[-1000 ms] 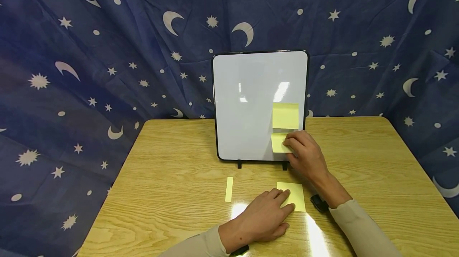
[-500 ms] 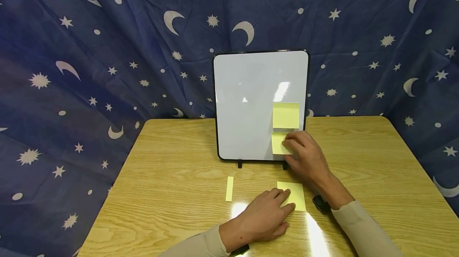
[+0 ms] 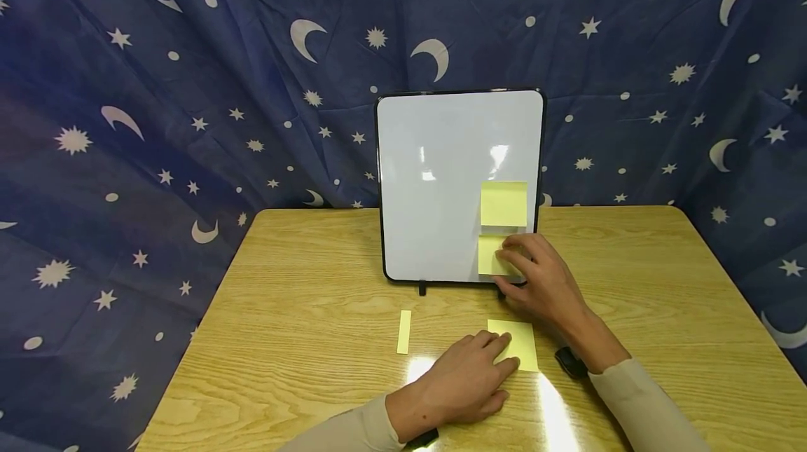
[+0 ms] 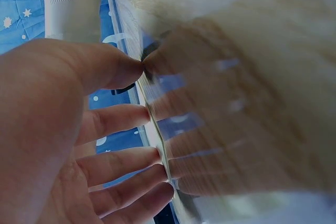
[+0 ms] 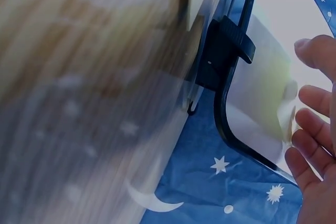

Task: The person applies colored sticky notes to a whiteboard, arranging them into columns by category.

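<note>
A whiteboard (image 3: pixel 429 137) in a black frame stands upright on the table, with an upper yellow sticky note (image 3: pixel 504 204) on its right side. Just below is a lower sticky note (image 3: pixel 489 260), partly hidden by my right hand (image 3: pixel 547 282), whose fingertips touch it. In the right wrist view, that hand's thumb (image 5: pixel 317 55) is spread apart from the fingers and pinches nothing. My left hand (image 3: pixel 460 380) lies palm down on the table, its fingertips resting on a third yellow sticky note (image 3: pixel 523 348). In the left wrist view its fingers (image 4: pixel 123 121) are fairly straight and spread.
A narrow yellow strip (image 3: pixel 404 332) lies on the wooden table (image 3: pixel 302 284) left of the hands. Black feet (image 3: pixel 422 289) hold up the board. Behind the table hangs a dark blue curtain (image 3: pixel 340 52) with moons and stars.
My right thumb has dropped away from the lower note, and the fingers have loosened. That note's bottom edge sits a little lower on the board. My left hand stays in place.
</note>
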Demonstrator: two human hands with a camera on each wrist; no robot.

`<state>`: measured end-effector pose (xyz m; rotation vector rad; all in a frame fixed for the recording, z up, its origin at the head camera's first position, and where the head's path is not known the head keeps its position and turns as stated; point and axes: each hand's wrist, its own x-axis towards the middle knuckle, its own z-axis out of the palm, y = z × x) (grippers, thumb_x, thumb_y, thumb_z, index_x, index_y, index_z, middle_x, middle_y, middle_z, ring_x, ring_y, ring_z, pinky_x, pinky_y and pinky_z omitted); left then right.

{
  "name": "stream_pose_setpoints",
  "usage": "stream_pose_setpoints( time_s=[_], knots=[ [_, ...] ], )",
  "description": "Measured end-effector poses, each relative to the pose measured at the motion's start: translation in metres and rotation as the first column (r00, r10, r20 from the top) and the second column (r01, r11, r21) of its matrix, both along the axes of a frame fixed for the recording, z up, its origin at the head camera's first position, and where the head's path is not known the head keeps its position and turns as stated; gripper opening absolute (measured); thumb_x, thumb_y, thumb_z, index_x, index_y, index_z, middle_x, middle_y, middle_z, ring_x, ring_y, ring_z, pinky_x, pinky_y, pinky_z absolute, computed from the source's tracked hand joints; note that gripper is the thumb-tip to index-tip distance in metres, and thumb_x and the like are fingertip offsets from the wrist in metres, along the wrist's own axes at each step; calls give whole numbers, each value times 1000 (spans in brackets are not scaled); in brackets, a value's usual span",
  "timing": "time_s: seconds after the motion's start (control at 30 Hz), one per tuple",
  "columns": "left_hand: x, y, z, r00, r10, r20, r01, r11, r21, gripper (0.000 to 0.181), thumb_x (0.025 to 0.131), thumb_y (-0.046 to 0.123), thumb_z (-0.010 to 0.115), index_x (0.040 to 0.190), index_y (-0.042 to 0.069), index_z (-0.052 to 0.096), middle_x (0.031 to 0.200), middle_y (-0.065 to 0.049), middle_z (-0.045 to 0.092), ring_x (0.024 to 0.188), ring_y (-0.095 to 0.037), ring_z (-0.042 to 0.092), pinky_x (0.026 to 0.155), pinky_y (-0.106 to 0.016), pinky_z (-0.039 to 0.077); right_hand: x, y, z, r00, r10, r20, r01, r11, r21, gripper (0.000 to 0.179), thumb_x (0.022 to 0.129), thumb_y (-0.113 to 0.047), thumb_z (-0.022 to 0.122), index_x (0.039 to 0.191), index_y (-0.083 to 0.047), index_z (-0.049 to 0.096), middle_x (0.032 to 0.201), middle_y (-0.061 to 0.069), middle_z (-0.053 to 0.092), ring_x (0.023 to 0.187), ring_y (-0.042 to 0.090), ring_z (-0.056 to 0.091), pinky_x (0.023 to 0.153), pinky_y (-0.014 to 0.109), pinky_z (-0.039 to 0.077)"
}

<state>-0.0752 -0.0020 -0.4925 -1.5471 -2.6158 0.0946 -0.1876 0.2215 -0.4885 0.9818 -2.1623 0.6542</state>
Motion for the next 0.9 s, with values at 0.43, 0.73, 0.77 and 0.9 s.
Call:
stream_pose_setpoints(
  time_s=[0.43,0.73,0.77,0.9],
  knots=[
    [-1,0,-1,1000,-2,4,2,1000,-2,43,105,48,59,143,27,66,155,-6,54,133,-19,57,101,-29,54,6,6,-2,1000,-8,-30,9,999,35,31,89,-18,74,113,1,75,123,21,66,110,41,63,93,55,51],
    [0,0,0,1000,4,8,-4,1000,7,42,105,47,60,142,27,66,155,-6,55,133,-19,57,101,-29,54,10,7,-3,998,-49,-30,51,997,60,41,86,-15,74,122,5,71,129,25,64,115,43,61,94,56,51],
    [0,0,0,1000,4,8,-4,1000,9,42,105,46,61,142,27,66,155,-6,55,133,-19,57,101,-29,54,10,8,-3,998,-57,-24,59,996,66,44,84,-13,75,124,5,70,130,25,64,116,43,61,95,56,51],
    [-1,0,1,1000,3,5,-3,1000,12,42,104,46,61,142,27,67,154,-6,55,131,-19,57,100,-29,54,12,9,-3,996,-89,2,88,992,89,51,82,-12,77,128,6,68,132,25,62,116,42,60,97,55,51]
  ],
)
